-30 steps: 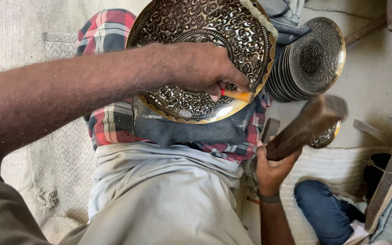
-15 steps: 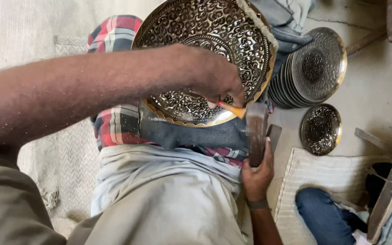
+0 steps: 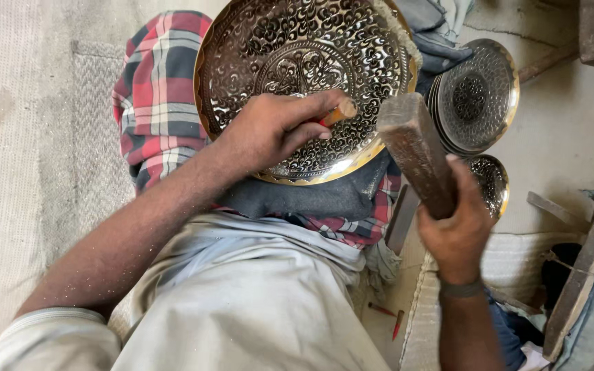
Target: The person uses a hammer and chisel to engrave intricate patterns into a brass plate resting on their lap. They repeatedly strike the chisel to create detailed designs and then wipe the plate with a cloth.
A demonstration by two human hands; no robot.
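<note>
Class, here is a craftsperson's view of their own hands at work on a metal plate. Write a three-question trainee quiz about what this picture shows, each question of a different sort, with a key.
1. True or false: the right hand grips a wooden block.
2. The left hand rests on which thing? A) the large patterned plate B) the stack of plates C) the plaid cloth
3. Fill in: the left hand pinches a thin ____ against the plate.

Key: 1 true; 2 A; 3 chisel

Pale concrete floor (image 3: 558,137) beside a woven mat (image 3: 29,137), daylit.
</note>
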